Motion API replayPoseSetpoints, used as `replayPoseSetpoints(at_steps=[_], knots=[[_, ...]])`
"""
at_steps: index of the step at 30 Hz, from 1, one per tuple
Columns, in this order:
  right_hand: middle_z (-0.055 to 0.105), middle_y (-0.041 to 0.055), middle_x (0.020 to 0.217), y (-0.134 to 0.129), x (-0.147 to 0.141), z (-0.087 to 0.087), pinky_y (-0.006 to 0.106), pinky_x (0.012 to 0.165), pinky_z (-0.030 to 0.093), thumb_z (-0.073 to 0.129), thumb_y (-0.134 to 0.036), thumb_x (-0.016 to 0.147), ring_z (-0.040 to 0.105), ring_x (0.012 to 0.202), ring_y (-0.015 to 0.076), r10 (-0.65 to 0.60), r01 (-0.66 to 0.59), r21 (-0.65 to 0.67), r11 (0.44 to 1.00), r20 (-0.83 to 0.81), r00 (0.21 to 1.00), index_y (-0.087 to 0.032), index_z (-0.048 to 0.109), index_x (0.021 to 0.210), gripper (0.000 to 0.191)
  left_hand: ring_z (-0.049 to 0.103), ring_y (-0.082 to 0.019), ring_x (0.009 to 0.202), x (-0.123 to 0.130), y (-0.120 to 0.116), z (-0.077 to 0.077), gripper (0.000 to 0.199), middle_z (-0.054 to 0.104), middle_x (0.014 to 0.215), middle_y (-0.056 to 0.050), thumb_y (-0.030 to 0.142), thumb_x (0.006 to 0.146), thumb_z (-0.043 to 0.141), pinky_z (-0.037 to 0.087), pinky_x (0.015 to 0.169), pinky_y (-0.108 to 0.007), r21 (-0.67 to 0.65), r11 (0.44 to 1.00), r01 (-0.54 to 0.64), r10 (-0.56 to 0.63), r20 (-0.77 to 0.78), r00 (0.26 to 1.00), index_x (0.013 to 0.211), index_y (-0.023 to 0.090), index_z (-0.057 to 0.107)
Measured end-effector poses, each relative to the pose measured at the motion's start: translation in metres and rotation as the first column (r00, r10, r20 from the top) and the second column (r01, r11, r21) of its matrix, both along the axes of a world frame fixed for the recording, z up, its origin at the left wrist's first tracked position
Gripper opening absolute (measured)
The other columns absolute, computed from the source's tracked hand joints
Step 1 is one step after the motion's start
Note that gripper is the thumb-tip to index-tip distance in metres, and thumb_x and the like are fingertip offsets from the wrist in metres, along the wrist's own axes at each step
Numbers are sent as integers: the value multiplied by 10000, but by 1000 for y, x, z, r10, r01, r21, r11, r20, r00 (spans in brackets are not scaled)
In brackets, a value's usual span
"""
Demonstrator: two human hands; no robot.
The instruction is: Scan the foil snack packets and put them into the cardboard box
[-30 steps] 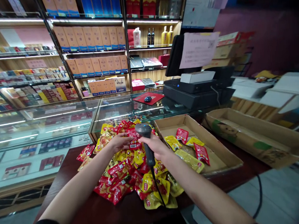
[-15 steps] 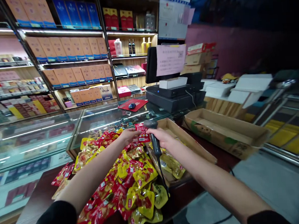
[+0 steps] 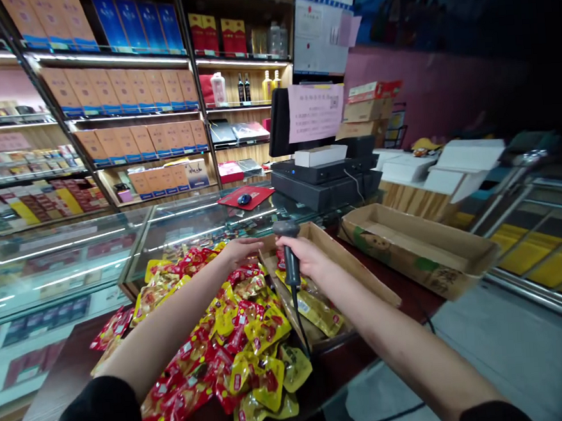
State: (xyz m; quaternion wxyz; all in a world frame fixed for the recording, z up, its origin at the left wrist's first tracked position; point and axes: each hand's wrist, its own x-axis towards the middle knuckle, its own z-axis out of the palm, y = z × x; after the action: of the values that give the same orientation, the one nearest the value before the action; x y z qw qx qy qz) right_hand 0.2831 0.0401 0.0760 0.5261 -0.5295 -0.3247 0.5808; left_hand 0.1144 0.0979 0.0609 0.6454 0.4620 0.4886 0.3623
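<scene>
My right hand [image 3: 303, 254] is wrapped round the handle of a black barcode scanner [image 3: 291, 264], its head pointing away from me and its cord hanging down. Just left of it, my left hand [image 3: 242, 248] is empty with its fingers stretched out by the near cardboard box's left edge. Below my left arm spreads a pile of red and yellow snack packets [image 3: 241, 322] on the dark counter. Inside the cardboard box [image 3: 357, 276] lie yellow packets [image 3: 319, 310], and a bit of a red packet [image 3: 280, 257] shows behind the scanner.
A second cardboard box [image 3: 418, 246] stands to the right. Behind are a cash register [image 3: 317, 179] with a screen, and a mouse [image 3: 244, 199] on a red pad. A glass display case [image 3: 81, 250] runs along the left, with shelves of boxed goods behind. Metal railings [image 3: 541, 218] stand at right.
The red packet has left my left hand; red now shows inside the box behind the scanner. My left fingers have opened. My right hand keeps the scanner. The view has shifted slightly.
</scene>
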Motion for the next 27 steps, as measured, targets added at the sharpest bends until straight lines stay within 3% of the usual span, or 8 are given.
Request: replayPoseSetpoints(at_steps=[8,13,19,24,27], knots=[[498,-43,479,-20,-80,-4,190,426,364,633,-114,604,431,431,67,194,-195,-26,981,-39,980,-149,542,617,99,661,-196,811,-110,-32,3,466,693,954,-106,245,548,844,578,669,-312,2,999,-42,42,9,999,973,139,685],[539,-26,524,-28,-124,-13,204,449,412,646,-135,611,465,452,80,321,-325,-26,945,-90,943,-150,587,676,89,651,-207,874,-160,-57,-3,468,672,1053,-119,284,576,827,579,698,-326,27,996,-82,82,-5,997,1000,144,686],[588,-16,595,-43,-157,-28,204,526,466,655,-138,598,533,520,85,349,-358,-56,932,-129,928,-150,611,727,137,651,-221,897,-185,-96,-11,483,687,1011,-107,367,619,783,557,655,-278,160,976,-147,170,-144,975,1042,156,684],[568,-22,579,-51,-172,-41,216,549,484,662,-157,602,555,533,96,333,-352,-88,932,-183,925,-158,618,752,157,652,-220,839,-189,-118,-38,424,682,1054,-93,358,692,712,530,629,-276,280,934,-222,297,-262,918,1077,183,676],[579,-22,601,-52,-176,-51,213,519,475,678,-164,593,552,527,94,312,-330,-97,939,-158,937,-160,628,791,205,646,-224,859,-186,-123,-55,352,688,1049,-78,277,710,691,504,751,-301,377,888,-264,401,-355,844,1055,212,691]])
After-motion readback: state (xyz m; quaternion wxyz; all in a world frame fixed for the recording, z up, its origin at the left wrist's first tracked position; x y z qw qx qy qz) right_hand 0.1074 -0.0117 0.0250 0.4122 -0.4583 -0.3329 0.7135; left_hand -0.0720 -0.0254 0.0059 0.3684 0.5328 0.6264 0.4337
